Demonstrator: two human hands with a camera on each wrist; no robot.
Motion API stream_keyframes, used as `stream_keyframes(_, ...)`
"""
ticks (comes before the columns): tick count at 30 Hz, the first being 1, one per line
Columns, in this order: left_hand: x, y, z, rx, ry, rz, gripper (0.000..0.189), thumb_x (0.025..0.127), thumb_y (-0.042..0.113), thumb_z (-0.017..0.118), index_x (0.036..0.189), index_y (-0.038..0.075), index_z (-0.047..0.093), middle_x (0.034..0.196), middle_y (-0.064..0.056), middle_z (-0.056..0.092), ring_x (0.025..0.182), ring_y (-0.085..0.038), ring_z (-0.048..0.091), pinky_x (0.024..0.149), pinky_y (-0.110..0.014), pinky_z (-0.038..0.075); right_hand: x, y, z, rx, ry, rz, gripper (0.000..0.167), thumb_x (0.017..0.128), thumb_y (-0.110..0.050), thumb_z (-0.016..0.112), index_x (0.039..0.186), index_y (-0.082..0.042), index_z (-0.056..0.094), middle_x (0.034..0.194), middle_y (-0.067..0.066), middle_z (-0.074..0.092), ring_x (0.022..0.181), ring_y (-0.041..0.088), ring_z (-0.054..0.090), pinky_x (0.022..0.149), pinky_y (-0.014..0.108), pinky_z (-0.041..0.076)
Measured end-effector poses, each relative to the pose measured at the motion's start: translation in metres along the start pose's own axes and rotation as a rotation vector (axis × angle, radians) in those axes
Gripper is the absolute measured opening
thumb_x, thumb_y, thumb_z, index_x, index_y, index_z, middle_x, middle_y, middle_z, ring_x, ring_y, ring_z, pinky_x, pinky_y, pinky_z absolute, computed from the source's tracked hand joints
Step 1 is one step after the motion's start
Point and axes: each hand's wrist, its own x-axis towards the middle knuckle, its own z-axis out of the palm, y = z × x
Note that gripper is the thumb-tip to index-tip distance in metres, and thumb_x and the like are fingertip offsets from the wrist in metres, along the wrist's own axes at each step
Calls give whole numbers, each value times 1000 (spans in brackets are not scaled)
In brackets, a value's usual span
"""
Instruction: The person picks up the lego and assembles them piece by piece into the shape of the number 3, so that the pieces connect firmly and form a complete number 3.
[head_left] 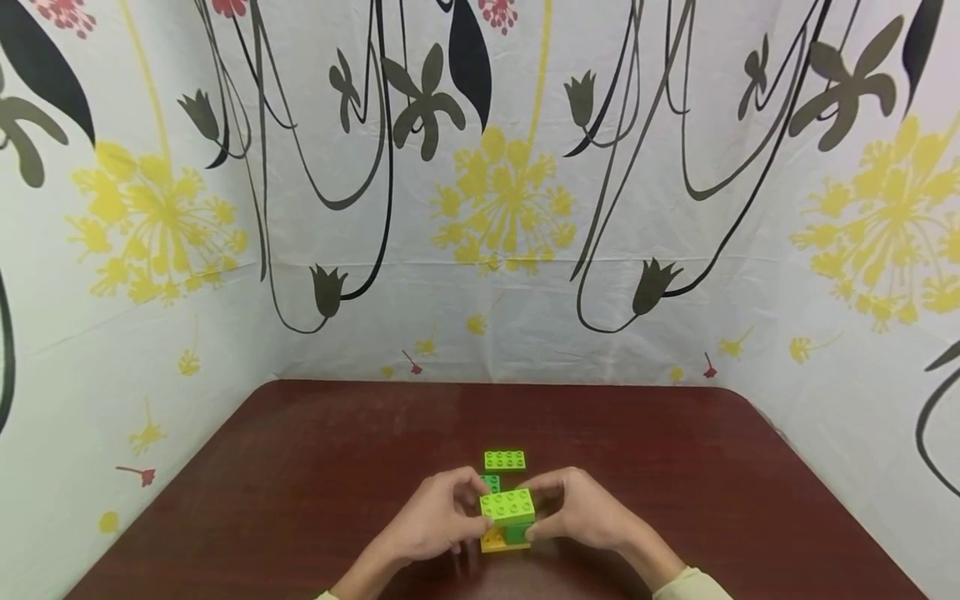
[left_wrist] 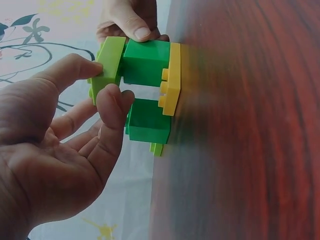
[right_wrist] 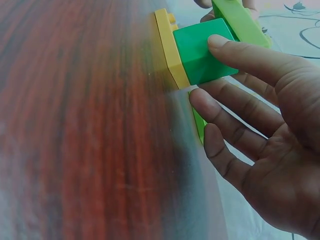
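Observation:
My left hand (head_left: 435, 518) pinches a lime green brick (head_left: 507, 506) between thumb and fingers. Under that brick's right part is a green brick (head_left: 517, 533), standing on the studs of a thin yellow brick (left_wrist: 172, 80). Whether the lime brick is fully pressed down, I cannot tell. My right hand (head_left: 588, 515) grips the green brick, its thumb flat on the side facing me in the right wrist view. The yellow brick's left studs show bare in the head view.
Just behind the stack is a second green brick (left_wrist: 150, 120), partly hidden in the head view. Farther back on the dark red-brown table (head_left: 337, 450) lies another lime green brick (head_left: 504, 460). A flower-patterned cloth (head_left: 510, 333) hangs around the table.

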Motion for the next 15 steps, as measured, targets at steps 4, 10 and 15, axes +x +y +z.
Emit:
stream_keyframes(4, 0, -1, 1, 1, 6, 2, 24, 91, 10, 79, 113, 8, 68, 89, -5, 69, 57, -17, 62, 51, -29, 55, -1, 0, 1, -20, 4, -7, 39, 83, -13, 90, 121, -11, 77, 107, 7, 80, 92, 17, 78, 78, 24, 62)
stream_keyframes(10, 0, -2, 2, 7, 13, 12, 24, 90, 10, 77, 111, 7, 68, 89, -5, 68, 56, -15, 62, 51, -30, 55, -1, 0, 2, -42, 10, -34, 38, 83, -12, 90, 119, -12, 78, 106, 6, 80, 91, 13, 77, 78, 24, 62)
stream_keyframes(15, 1, -2, 3, 9, 22, 20, 25, 87, 9, 76, 110, 6, 68, 86, -5, 68, 55, -15, 61, 50, -28, 55, -1, 0, 2, -53, 12, -38, 37, 83, -13, 90, 117, -13, 78, 107, 5, 80, 91, 11, 77, 78, 24, 62)
